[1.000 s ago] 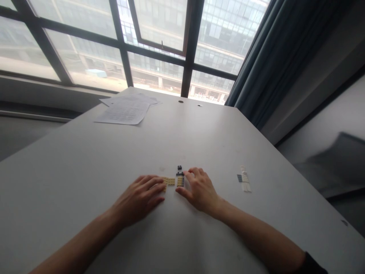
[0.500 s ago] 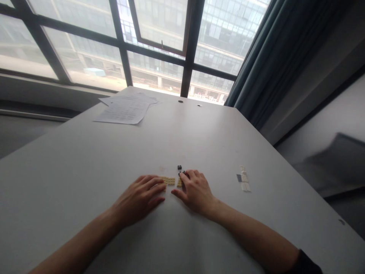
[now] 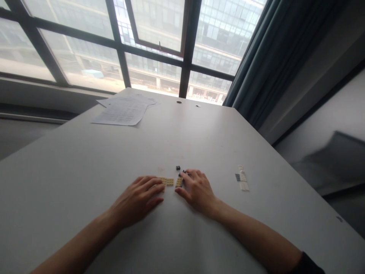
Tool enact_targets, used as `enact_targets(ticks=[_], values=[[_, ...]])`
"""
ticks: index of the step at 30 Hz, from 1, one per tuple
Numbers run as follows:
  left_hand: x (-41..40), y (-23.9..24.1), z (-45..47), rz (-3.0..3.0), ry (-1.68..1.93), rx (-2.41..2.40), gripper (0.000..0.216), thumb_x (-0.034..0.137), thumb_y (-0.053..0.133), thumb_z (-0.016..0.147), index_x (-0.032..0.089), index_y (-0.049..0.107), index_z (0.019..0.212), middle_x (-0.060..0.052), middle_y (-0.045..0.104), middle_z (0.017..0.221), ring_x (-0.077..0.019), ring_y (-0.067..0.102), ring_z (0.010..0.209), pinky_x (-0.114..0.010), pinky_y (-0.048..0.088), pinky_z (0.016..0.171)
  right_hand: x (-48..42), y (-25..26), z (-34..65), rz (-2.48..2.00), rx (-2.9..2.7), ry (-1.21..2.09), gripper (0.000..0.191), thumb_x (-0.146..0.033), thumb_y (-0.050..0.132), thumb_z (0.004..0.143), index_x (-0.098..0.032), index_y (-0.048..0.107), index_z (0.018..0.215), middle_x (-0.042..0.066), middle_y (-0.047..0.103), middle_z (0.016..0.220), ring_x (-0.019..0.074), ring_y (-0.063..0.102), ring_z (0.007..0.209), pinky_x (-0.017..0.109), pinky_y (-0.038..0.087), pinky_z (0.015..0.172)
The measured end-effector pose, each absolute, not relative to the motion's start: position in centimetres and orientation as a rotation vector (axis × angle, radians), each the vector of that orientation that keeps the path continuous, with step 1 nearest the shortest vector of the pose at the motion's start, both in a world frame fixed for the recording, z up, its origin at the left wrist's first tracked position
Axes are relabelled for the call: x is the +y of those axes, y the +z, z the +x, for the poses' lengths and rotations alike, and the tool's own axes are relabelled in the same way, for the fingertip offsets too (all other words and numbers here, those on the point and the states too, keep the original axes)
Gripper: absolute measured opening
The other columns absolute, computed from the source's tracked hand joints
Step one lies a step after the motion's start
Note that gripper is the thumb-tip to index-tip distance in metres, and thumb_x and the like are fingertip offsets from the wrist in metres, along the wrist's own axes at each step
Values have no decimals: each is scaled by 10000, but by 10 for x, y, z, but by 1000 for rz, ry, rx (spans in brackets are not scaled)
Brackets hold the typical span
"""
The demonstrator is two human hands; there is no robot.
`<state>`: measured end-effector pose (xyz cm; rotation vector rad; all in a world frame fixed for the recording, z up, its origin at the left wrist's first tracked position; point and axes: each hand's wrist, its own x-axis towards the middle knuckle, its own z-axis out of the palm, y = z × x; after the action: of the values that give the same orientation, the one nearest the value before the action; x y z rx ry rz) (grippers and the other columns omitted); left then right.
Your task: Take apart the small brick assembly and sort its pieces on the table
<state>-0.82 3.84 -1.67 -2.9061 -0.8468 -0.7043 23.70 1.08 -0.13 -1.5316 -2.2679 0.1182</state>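
My left hand (image 3: 139, 199) rests palm-down on the table, its thumb apart from its outstretched fingers. Those fingertips partly cover a group of tan toy bricks (image 3: 170, 182), which stick out to the right of them. Across a small gap, my right hand (image 3: 198, 189) lies spread over a second cluster. Its thumb is at the near end of a tan studded brick (image 3: 178, 182), and its fingers cover some small black bricks whose full shape is hidden. One black brick (image 3: 178, 168) stands alone just beyond the right fingertips.
Off to the right lies a group of white bricks (image 3: 242, 177) with a grey brick (image 3: 237, 177) beside it. Printed papers (image 3: 122, 112) overlap at the far left of the white table (image 3: 199, 137). Windows and a dark curtain (image 3: 256, 68) stand behind.
My right thumb has shifted right, closer to the tan brick's near end. My left hand holds nearly the same pose. The whole view has moved slightly.
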Motion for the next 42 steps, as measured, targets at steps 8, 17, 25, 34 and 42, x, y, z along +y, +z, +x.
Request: enact_targets(ticks=[8,17,25,34,42], values=[[39,-17,-8,-2907,-731,-856,203,293,521,888,233,615,1058,-56,651,1093,-195,569,1058,-336,430,929,13,-3,262,-1582,-2258,90,491,-523,459,906,-194,551,1258,112,581,1222,259,469,1146,417,366,986],[42,-21,-10,-2917,-721,-832,219,290,541,881,239,603,1085,-48,646,1113,-205,556,1071,-343,418,929,11,-5,283,-1644,-2348,-78,457,-527,455,908,-193,586,1189,103,611,1214,269,468,1165,438,293,1005],[41,-19,-9,-2922,-713,-823,213,288,532,889,233,605,1081,-55,652,1097,-205,564,1058,-341,419,929,12,-4,397,-1893,-2221,-255,347,-466,482,912,-212,654,1074,95,662,1136,265,520,1124,431,289,966],[43,-23,-11,-2910,-692,-824,222,292,536,885,233,609,1085,-50,652,1104,-202,568,1057,-342,418,930,4,-10,428,-1911,-2159,-316,301,-440,513,899,-217,678,1018,64,681,1104,249,562,1072,409,313,943],[42,-20,-11,-2912,-670,-823,219,296,528,890,229,610,1082,-57,653,1102,-207,569,1057,-354,424,927,11,-9,465,-1888,-1936,-344,281,-350,504,886,-184,674,1036,87,689,1069,252,592,1019,401,386,918]])
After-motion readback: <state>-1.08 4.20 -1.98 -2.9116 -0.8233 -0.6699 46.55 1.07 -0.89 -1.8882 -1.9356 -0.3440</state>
